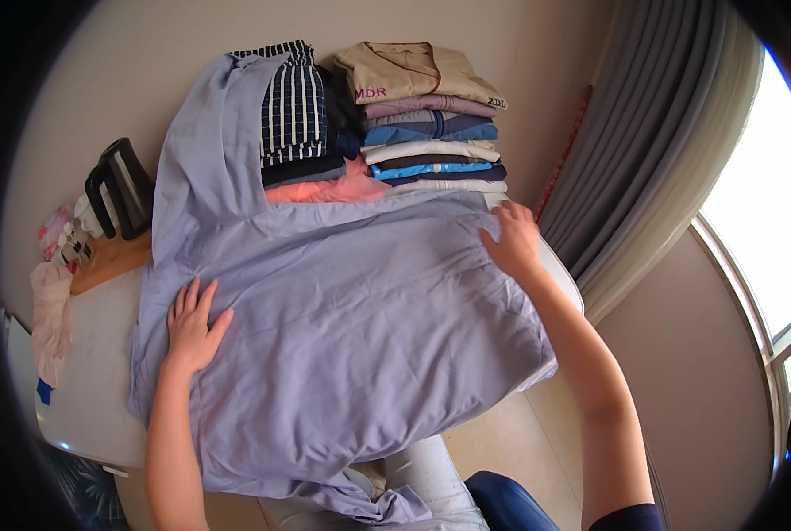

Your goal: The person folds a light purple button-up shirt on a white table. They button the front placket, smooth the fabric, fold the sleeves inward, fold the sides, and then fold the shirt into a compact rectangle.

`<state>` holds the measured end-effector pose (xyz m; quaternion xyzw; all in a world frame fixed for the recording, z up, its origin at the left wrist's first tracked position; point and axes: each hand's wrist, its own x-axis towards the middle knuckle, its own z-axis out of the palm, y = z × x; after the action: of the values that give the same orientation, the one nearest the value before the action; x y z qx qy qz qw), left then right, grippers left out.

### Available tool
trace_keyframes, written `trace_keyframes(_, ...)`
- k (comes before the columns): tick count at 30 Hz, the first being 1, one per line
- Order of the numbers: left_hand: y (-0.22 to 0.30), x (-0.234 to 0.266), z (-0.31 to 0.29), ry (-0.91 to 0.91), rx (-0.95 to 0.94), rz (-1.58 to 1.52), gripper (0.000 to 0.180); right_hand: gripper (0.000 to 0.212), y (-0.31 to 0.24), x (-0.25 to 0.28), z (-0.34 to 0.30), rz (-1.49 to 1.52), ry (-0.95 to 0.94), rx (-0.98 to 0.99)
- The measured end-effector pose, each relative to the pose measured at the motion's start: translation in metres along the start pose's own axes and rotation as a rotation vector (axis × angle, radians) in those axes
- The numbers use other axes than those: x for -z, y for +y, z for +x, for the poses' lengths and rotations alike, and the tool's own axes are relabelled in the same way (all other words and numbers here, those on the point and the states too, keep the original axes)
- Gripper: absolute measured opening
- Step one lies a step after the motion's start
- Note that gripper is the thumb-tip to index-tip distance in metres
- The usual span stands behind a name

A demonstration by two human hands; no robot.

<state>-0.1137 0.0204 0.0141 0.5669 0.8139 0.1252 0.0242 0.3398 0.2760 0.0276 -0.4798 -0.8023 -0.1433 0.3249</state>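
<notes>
A large lavender-grey cloth lies spread over the white table. One part of it drapes up over a pile of folded clothes at the back, and its near edge hangs down over my lap. My left hand rests flat on the cloth's left part, fingers spread. At the far right corner my right hand touches the cloth's edge, its fingers stretched out and slightly bent. Neither hand grips anything that I can see. The cloth's surface is creased and rumpled, mostly toward the near side.
Folded clothes stand stacked at the back right, beside a pile topped with dark striped fabric. On the left are a black-framed object, a wooden board and a pale pink cloth. Grey curtains hang by the window.
</notes>
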Motion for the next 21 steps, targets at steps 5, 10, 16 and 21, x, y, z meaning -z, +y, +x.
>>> trace_keyframes(5,0.0,-0.004,0.002,0.047,-0.027,-0.027,0.062,0.031,-0.075,-0.059,0.033,0.336,-0.205,0.149)
trace_keyframes(10,0.002,0.002,0.0,0.04,-0.048,-0.045,0.06,0.055,-0.093,-0.087,0.041,0.073,-0.303,-0.056)
trace_keyframes(16,-0.004,0.002,-0.002,0.021,-0.035,-0.024,0.059,0.069,-0.075,-0.093,0.048,-0.018,-0.313,-0.174)
trace_keyframes(21,-0.002,0.007,-0.002,0.022,-0.036,-0.054,0.06,0.059,-0.03,-0.093,0.056,0.124,-0.033,-0.319)
